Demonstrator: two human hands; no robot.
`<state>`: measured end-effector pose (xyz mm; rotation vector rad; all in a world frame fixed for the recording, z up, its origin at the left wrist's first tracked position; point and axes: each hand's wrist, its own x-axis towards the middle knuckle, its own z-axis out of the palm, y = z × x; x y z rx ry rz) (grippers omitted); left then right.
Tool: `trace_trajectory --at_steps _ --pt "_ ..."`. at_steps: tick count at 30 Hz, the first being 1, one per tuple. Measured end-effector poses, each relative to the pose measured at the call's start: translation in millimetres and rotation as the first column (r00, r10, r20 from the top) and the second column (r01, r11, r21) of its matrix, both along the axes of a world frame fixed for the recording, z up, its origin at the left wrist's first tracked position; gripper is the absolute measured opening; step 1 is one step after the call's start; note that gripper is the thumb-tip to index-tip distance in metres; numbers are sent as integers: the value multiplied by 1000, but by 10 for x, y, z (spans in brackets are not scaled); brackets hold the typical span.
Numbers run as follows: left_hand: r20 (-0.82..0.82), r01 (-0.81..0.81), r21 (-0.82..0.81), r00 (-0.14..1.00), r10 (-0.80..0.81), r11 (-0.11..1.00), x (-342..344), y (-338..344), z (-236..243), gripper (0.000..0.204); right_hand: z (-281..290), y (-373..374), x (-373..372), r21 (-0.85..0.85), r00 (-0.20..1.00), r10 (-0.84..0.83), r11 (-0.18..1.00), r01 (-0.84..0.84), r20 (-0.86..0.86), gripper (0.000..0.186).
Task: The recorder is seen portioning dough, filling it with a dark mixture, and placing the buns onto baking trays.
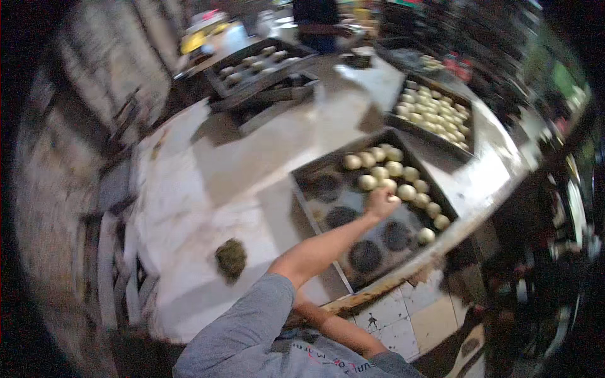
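Note:
My left hand (380, 203) reaches into a dark, shallow metal tray (301, 200), its fingers closed round a pale dough ball (394, 199). More round dough balls (394, 168) sit along the far and right sides of this tray. Dark round patches (365, 255) mark the bare part of its bottom. My right forearm (343, 331) crosses beneath my left arm near the table edge; the right hand is hidden behind that arm. On the white table (183, 233), left of the tray, lies a dark greenish clump (231, 258).
A second tray (465, 148) packed with smaller pale balls stands at the far right. Stacked trays (220, 94) at the far left hold several pale pieces. A person in dark clothing (316, 19) stands beyond the table. White tiles (397, 321) show below the table's worn edge.

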<state>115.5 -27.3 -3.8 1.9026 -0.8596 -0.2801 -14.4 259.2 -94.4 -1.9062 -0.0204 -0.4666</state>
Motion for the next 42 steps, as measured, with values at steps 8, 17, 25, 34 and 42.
trace_trajectory --at_steps 8,17,25,34,42 --pt "-852 -201 -493 309 -423 846 -213 3440 758 30 975 -346 -91 -619 870 279 616 -488 -408 41" --pt "-830 -634 -548 495 -259 546 -1451 6462 -133 47 1783 365 558 731 473 744 630 -261 -472 61" --pt "-720 -485 -505 693 -39 713 -829 7469 406 43 3733 3621 1913 246 526 851 507 -826 11 46" --pt "-718 -556 -538 696 1 633 -821 7862 468 44 3035 5053 2917 -927 729 625 21 -374 -280 43" --pt "-734 -426 -576 644 -213 698 -759 7126 413 23 2749 3010 1720 121 984 171 979 -164 -46 30"
